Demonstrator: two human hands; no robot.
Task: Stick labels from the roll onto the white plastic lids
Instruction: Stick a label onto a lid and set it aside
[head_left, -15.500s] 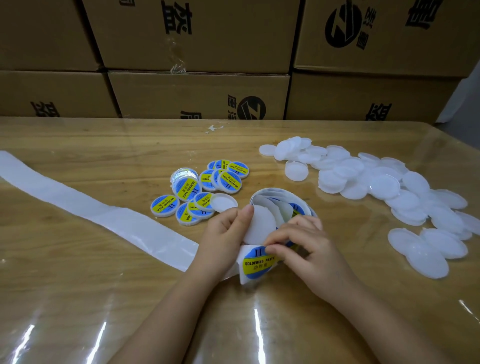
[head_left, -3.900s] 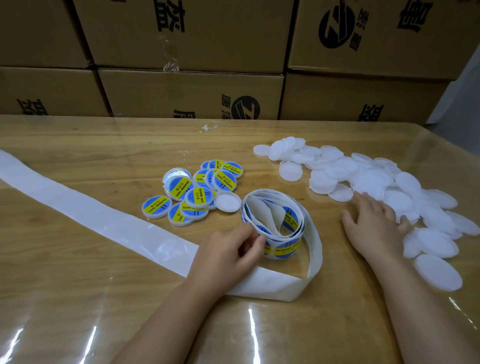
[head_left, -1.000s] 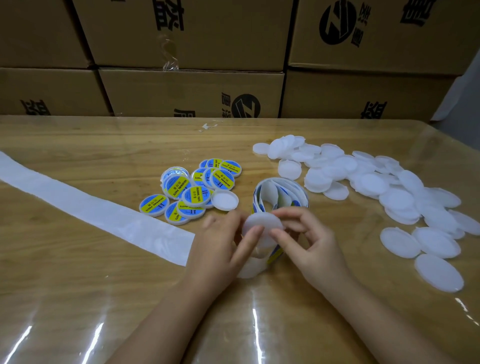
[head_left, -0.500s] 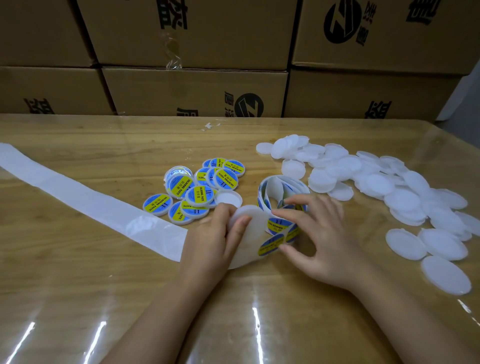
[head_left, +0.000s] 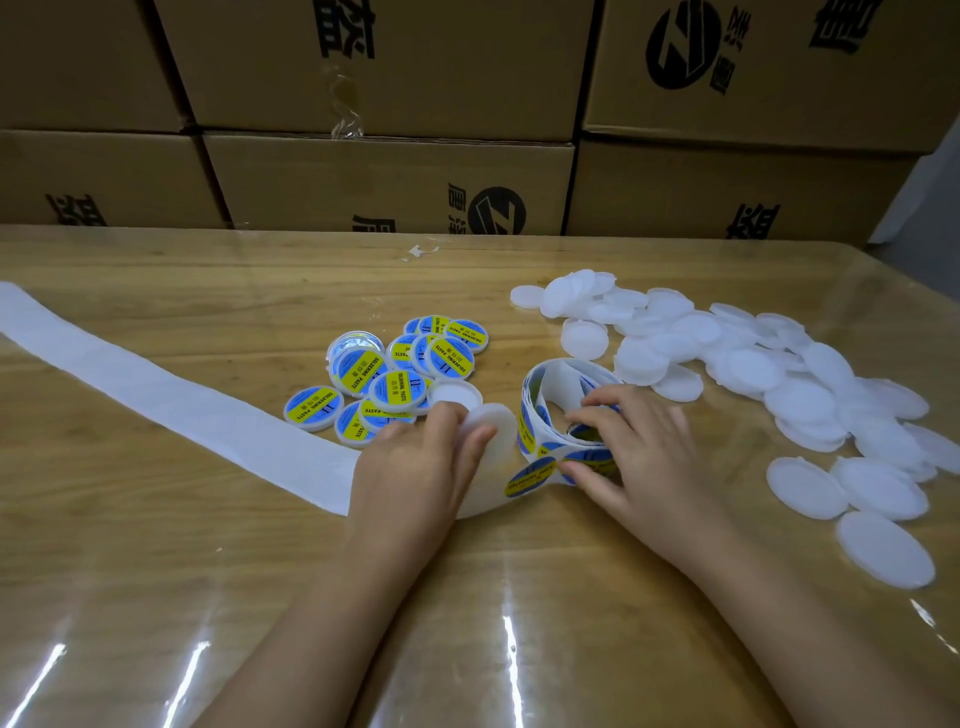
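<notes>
Left hand palm down, fingers curled gripping, right hand pinching between thumb and forefinger

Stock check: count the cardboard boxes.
6 visible: upper left box, upper middle box, upper right box, lower left box, lower middle box, lower right box. Others may be hidden behind.

"SOLDERING PASTE" and "II" read on the labelled lids, at ten o'clock of the label roll, and on a label on its strip; cardboard boxes at twelve o'clock bear a round Z logo beside Chinese characters.
</notes>
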